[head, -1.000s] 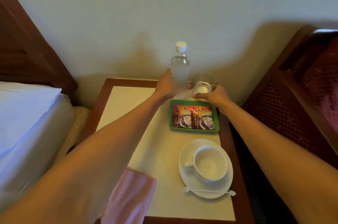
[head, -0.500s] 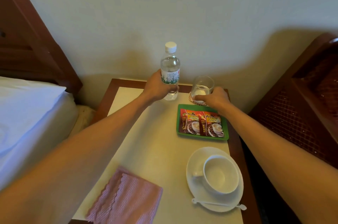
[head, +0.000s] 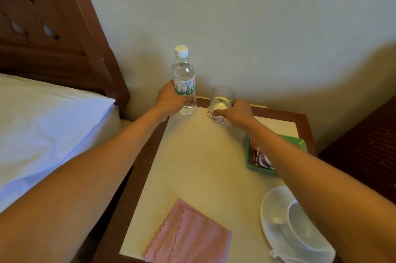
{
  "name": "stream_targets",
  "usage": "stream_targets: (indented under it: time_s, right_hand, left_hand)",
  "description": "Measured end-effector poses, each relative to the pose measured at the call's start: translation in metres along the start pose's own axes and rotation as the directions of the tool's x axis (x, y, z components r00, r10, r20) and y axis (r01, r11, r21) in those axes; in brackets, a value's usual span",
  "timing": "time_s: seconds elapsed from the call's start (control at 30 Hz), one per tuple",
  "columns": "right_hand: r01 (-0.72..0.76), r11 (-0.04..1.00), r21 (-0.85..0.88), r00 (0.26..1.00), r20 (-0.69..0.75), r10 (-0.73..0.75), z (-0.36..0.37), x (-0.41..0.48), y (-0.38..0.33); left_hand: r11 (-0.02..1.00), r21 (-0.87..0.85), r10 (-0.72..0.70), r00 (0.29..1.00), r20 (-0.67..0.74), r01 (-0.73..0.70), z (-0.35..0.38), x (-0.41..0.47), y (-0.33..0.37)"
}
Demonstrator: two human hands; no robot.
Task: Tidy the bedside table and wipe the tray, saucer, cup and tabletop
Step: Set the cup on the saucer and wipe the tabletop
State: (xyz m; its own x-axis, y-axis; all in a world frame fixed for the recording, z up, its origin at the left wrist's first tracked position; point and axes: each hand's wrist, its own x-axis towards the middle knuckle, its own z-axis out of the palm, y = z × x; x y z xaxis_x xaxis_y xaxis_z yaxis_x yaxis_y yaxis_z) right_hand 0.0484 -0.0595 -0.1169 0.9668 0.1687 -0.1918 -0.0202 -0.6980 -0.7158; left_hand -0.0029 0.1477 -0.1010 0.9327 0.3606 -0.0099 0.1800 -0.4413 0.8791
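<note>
Tray (head: 300, 142) sits at the right edge of the desk (head: 203, 159), half covered by our right forearm, with sachets (head: 260, 155) in it; saucer (head: 272, 209) and cup (head: 300, 226) lie at the front right corner, cut off by the same arm and the frame; a pink cloth (head: 188, 235) lies folded at the front edge, not yet used.

Our left grip (head: 169, 101) wraps the lower body of the water bottle (head: 184, 78) at the back left corner; our right grip (head: 237, 112) curls round the base of the glass (head: 221, 96), which stands on a lace-edged coaster (head: 216, 120) by the back edge.

We judge that a careless set-down this close to the corner could tip the bottle toward the bed (head: 42, 123); a hasty slide could drag the coaster askew or slop the glass; our right forearm hangs over the tray and could knock it.

We cannot tell whether the bottle's base touches the desk, nor whether the glass holds water; the sachet print is unreadable; of the spoon (head: 276, 254) only one end shows.
</note>
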Motion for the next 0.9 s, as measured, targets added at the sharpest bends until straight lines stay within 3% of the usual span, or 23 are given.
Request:
stream_targets:
  time_s: [0.33,0.43,0.47,0.53,0.6,0.63,0.77,0.9]
  right_hand:
    - [0.053,0.999,-0.004,0.998,0.034,-0.053,0.019,-0.007,-0.02]
    - [0.103,0.992,-0.078,0.992,0.082,-0.097,0.0,-0.018,-0.015]
    - [0.115,0.988,-0.103,0.99,0.088,-0.106,-0.009,-0.024,-0.012]
    - [0.125,0.982,-0.139,0.991,0.071,-0.116,-0.03,-0.035,-0.003]
    - [0.119,0.982,-0.146,0.993,0.04,-0.114,-0.053,-0.046,0.013]
    - [0.111,0.982,-0.151,0.994,0.024,-0.109,-0.063,-0.052,0.023]
    - [0.003,0.967,-0.256,0.997,-0.076,-0.023,-0.101,-0.077,0.064]
    - [-0.255,0.875,-0.412,0.967,-0.132,0.219,-0.119,-0.094,0.1]
  left_hand:
    - [1.0,0.008,-0.018,1.0,-0.012,0.018,-0.009,0.004,-0.013]
    - [0.984,-0.088,-0.153,0.988,0.009,0.154,-0.002,-0.005,-0.014]
    - [0.967,-0.122,-0.229,0.973,-0.036,0.223,0.003,-0.014,-0.013]
    - [0.949,-0.111,-0.314,0.913,-0.261,0.295,0.017,-0.039,-0.009]
    - [0.972,-0.08,-0.234,0.863,-0.448,0.222,0.038,-0.073,-0.001]
    - [0.983,-0.079,-0.185,0.869,-0.459,0.168,0.05,-0.089,0.006]
    - [0.985,-0.066,-0.165,0.975,-0.147,0.156,0.102,-0.13,0.033]
    - [0.978,0.097,-0.195,0.974,0.115,0.184,0.138,-0.142,0.056]
